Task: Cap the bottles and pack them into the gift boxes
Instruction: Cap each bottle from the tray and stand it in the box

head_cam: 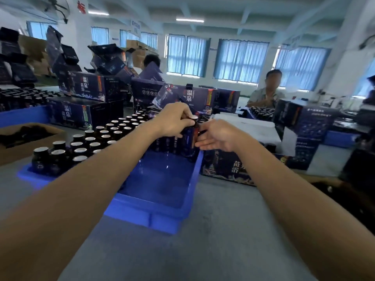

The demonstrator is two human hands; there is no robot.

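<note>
Two bare hands meet at twelve o'clock over a dark brown glass bottle with a navy label (189,139), which stands at the far end of a deep blue plastic crate (162,199). The left hand (174,121) curls its fingers round the bottle's shiny-topped cap (194,117), likely to tighten it. The right hand (218,136) lays straight, close-set fingers against the bottle's side, seemingly to steady it. Rows of similar bottles (105,136) stand at ten o'clock, within easy reach. A navy printed cardboard gift box (225,167) lies at two o'clock just beside the crate, handy for packing. The grey tabletop (223,230) bears everything. Blue-curtained windows (241,59) line the workshop, and a seated person (267,92) works at one o'clock.
</note>
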